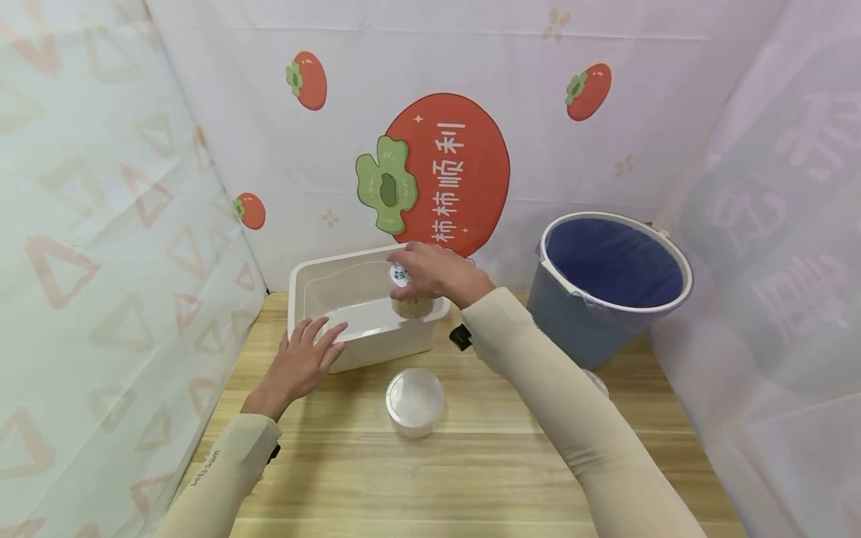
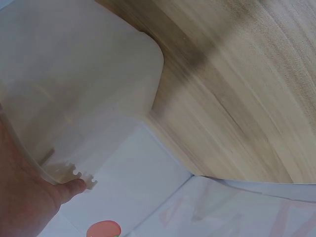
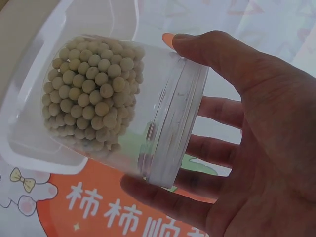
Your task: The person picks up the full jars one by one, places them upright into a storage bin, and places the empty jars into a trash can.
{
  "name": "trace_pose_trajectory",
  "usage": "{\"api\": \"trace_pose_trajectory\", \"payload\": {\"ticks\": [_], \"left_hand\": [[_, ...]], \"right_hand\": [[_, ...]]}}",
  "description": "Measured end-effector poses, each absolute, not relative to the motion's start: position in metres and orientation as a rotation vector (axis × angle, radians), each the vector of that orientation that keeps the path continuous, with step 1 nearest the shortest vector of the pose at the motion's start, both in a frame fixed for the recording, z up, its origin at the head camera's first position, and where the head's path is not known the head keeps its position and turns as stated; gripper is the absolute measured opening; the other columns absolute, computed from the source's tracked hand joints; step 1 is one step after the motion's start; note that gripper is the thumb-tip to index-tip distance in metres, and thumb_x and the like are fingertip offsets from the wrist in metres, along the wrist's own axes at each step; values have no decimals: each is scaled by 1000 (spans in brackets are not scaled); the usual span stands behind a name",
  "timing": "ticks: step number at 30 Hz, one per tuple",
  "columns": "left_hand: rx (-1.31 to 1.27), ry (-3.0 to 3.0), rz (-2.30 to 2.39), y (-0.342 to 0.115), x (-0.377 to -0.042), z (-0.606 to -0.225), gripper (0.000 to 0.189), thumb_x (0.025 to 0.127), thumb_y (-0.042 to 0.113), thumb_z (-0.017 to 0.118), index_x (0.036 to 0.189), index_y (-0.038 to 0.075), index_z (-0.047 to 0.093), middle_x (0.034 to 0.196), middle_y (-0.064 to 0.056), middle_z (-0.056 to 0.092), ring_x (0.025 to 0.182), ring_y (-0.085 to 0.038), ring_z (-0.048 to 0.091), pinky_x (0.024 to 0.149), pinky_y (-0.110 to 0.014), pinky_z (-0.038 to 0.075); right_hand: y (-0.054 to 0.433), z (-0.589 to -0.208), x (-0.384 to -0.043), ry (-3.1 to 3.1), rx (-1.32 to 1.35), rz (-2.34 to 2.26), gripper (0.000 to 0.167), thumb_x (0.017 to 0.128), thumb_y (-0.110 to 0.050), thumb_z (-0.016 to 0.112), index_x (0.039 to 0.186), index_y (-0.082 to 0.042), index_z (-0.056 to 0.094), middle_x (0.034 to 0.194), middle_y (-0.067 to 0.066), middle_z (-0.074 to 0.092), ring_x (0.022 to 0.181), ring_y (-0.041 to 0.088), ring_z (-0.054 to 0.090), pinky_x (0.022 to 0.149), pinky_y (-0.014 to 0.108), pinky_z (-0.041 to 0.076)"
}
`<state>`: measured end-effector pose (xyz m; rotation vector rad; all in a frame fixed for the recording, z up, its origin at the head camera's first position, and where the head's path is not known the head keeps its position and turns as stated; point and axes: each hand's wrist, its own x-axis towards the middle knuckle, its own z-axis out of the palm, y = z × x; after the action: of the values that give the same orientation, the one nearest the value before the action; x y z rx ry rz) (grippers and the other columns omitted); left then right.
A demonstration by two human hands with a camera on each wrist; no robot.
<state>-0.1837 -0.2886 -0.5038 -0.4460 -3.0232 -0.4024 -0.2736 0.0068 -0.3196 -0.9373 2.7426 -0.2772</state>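
Note:
My right hand [image 1: 437, 273] grips a clear plastic jar [image 3: 98, 94] round its lid from above. Small beige balls [image 3: 89, 89] fill the lower part of the jar, and a round label [image 1: 400, 274] shows on its lid. The jar hangs upright at the right end of a white plastic bin [image 1: 377, 350], overlapping its inside in the head view. On the bin's front left rim rests my left hand [image 1: 303, 362], fingers spread and fairly straight. Its thumb [image 2: 71, 190] lies at the rim in the left wrist view.
Another lidded round container [image 1: 415, 402] stands on the wooden table [image 1: 377, 486] in front of the bin. To the right is a tall blue bucket [image 1: 572, 321] with a white rim. Part of a clear round lid [image 1: 596, 381] shows behind the right sleeve. Printed cloth walls [image 1: 471, 60] enclose the table.

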Motion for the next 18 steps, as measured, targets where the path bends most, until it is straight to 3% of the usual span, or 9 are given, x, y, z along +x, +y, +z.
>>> {"api": "trace_pose_trajectory", "payload": {"ticks": [12,18], "left_hand": [[-441,-3002,-390,-289,-186,-507,48,118,39,46,163,25,52,167,-21,45,156,-53,34,118,-86,27],[-446,-3000,-409,-291,-184,-510,48,117,41,45,162,24,52,167,-22,45,156,-52,33,118,-85,26]], "right_hand": [[-17,-324,-286,2785,-902,-225,63,101,-45,77,155,-19,59,131,8,65,112,23,63,93,39,58],[-29,-330,-290,2794,-906,-212,64,101,-45,78,155,-18,58,133,10,65,112,24,65,95,38,59]]}}
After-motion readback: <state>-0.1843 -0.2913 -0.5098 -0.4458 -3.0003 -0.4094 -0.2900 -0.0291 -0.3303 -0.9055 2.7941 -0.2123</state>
